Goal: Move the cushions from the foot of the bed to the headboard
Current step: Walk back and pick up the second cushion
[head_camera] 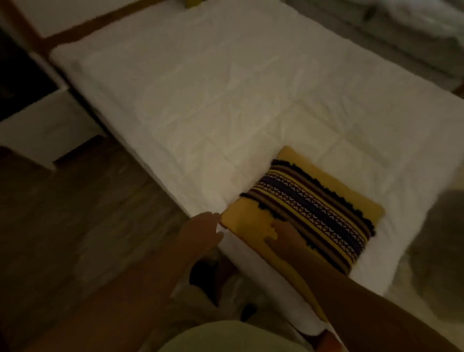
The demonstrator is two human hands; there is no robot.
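Note:
A yellow cushion [334, 186] with a dark striped woven band lies flat on the white bed [213, 100], at the near corner by the foot. My right hand [283, 235] rests flat on the cushion's near yellow part, fingers spread. My left hand [203, 231] hovers open just left of the cushion's near-left corner, at the bed's edge, apparently not touching it. A second yellow object [192, 3] peeks in at the far top edge, near the headboard end; it is too cropped to identify.
Wooden floor [75, 226] runs along the bed's left side. A white bedside unit [42, 130] stands at the left. More bedding or furniture [401, 32] lies beyond the far right side. The picture is dim and blurred.

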